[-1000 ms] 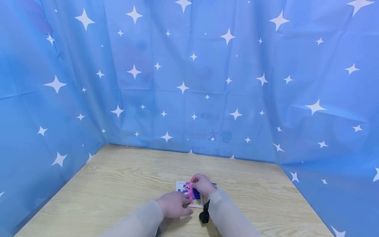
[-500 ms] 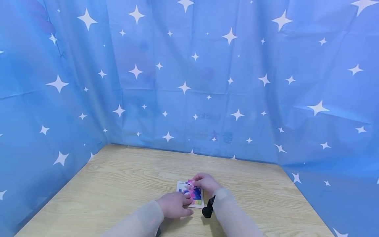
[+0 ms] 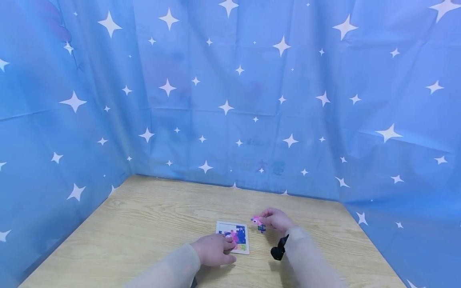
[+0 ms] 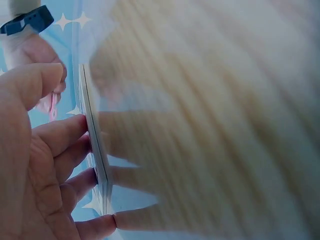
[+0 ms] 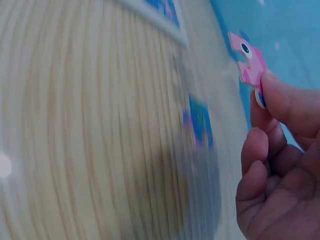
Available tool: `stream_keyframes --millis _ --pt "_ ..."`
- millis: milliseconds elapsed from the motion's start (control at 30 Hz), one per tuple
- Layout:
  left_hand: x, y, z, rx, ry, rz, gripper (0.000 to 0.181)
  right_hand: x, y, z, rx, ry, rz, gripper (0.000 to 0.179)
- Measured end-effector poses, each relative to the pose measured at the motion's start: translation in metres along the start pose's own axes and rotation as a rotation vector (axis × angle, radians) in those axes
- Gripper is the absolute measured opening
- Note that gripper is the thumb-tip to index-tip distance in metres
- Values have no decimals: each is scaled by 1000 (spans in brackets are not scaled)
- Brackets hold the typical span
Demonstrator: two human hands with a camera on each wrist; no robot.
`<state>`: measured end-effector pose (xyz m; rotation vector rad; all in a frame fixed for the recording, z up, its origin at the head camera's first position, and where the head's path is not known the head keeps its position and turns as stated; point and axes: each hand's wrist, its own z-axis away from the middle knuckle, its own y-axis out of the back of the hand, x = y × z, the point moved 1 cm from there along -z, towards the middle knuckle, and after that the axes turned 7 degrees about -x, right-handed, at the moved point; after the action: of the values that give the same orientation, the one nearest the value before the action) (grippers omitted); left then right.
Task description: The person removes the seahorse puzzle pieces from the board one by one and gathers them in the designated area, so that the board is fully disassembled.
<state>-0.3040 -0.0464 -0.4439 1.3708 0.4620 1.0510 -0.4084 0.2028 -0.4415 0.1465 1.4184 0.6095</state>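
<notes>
My left hand (image 3: pixel 214 249) rests its fingertips on the front left of a white-framed jigsaw puzzle (image 3: pixel 247 240). The left wrist view shows those fingers (image 4: pixel 62 137) spread along the puzzle's thin edge, thumb apart. Inside the frame are pink, dark blue and yellow-green pieces, partly covered by the hand; pale bare backing shows at its upper left. To the right of the frame, my right hand (image 3: pixel 276 221) pinches a pink puzzle piece (image 5: pixel 253 65) with a printed eye between thumb and forefinger, raised above the table. Its other fingers are curled.
Beneath the raised piece, a loose blue puzzle piece (image 5: pixel 201 122) with green and pink lies on the wooden table (image 3: pixel 173 212). A black wrist camera (image 3: pixel 278 251) hangs under the right wrist. Blue star-printed curtains (image 3: pixel 223 132) border the table at the back and sides.
My right hand has lifted the pink piece off the puzzle and carried it right, past the frame, uncovering backing at the upper left. The left hand has stayed in place.
</notes>
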Motion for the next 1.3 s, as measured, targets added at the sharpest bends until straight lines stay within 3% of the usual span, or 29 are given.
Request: stream_keyframes --millis 233,533,733,1300 --pt "1 1 2 9 -13 1 54 24 29 5 -39 7 55 9" --pt "0 0 1 10 -18 -6 54 36 53 17 -44 -33 162 9" --pt "0 0 1 9 -5 -10 54 41 54 18 -28 -66 157 10" --pt "1 1 0 -3 6 6 55 46 49 12 26 -57 300 7"
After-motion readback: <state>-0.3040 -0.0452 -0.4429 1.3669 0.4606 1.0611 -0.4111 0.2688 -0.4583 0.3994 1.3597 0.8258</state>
